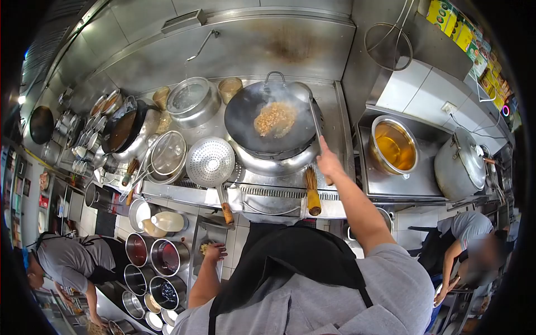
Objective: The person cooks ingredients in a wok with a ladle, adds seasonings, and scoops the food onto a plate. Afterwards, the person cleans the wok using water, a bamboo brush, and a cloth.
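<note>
My right hand [329, 163] is closed around the long handle of a ladle [314, 114], whose bowl rests against the far right rim of a black wok [240, 120]. Chopped pale-brown food [276, 119] lies steaming in the middle of the wok. Low on the left, my left hand [214, 252] is over a narrow metal container [204, 230], beside some yellowish pieces [205, 246]. Its fingers look loosely apart, with nothing visible in them.
A perforated skimmer [210, 162] and bamboo brush [312, 190] lie at the stove front. Oil fills a steel bowl [393, 147] near a lidded pot [460, 162]. Sauce pots [169, 257] stand lower left. One person [78, 257] works at left, another [469, 234] at right.
</note>
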Available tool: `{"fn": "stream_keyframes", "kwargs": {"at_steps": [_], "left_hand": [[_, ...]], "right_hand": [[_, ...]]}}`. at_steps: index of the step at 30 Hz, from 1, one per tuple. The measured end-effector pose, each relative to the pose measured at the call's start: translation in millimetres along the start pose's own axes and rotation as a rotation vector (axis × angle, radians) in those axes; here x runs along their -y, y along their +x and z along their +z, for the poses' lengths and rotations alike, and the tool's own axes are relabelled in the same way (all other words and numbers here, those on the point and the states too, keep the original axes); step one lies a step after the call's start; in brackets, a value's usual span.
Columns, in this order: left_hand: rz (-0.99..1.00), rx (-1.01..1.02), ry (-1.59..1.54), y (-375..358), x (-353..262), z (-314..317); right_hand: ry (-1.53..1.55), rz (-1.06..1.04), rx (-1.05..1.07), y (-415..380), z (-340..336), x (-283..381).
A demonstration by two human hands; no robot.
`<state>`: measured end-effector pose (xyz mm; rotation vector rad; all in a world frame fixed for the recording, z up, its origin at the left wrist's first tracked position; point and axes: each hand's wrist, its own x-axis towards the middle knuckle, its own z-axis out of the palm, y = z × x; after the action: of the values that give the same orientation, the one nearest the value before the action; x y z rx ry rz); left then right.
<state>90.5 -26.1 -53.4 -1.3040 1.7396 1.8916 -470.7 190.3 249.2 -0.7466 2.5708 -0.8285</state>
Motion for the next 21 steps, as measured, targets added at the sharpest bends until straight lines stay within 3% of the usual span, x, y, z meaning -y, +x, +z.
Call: {"fn": "stream_keyframes", "kwargs": {"at_steps": [1,2,3,5,6,11,13,15,17,19,21], "left_hand": [[-0.154,-0.083,-0.156,-19.7,-21.6,10.3],[-0.304,-0.166,-0.312,-35.4,-43.1,20.2],[-0.301,-0.170,-0.318,-39.0,-43.6,25.5],[-0.305,-0.154,-0.296,-42.5,-26.3,36.0],[-0.300,-0.166,-0.292,-41.3,-15.9,40.9],[-0.326,-0.142,-0.324,-59.5,8.3,51.4],[-0.385,-0.183,-0.274,-67.3,11.4,56.0],[-0.407,-0.162,-0.298,-70.8,14.2,54.7],[-0.399,-0.167,-0.371,-67.6,17.7,54.2],[-0.394,-0.185,-0.385,-70.2,5.1,54.7],[-0.349,-0.221,-0.290,-63.4,-5.4,56.1]], "right_hand": [[-0.044,0.106,-0.001,-0.2,6.0,10.6],[-0.084,0.051,-0.032,8.1,24.4,4.1],[-0.085,0.043,-0.031,8.3,24.7,6.1],[0.418,0.095,0.216,8.8,21.8,7.5],[0.520,0.094,0.269,6.0,19.9,9.4],[0.722,0.112,0.308,-21.1,32.0,41.1],[0.877,0.215,0.413,-26.2,33.2,48.3],[0.898,0.257,0.455,-21.5,36.1,42.3],[0.581,0.046,0.336,-9.9,44.3,29.8],[0.584,0.049,0.337,-22.3,30.2,38.3],[0.786,0.126,0.413,-33.2,13.6,46.3]]}}
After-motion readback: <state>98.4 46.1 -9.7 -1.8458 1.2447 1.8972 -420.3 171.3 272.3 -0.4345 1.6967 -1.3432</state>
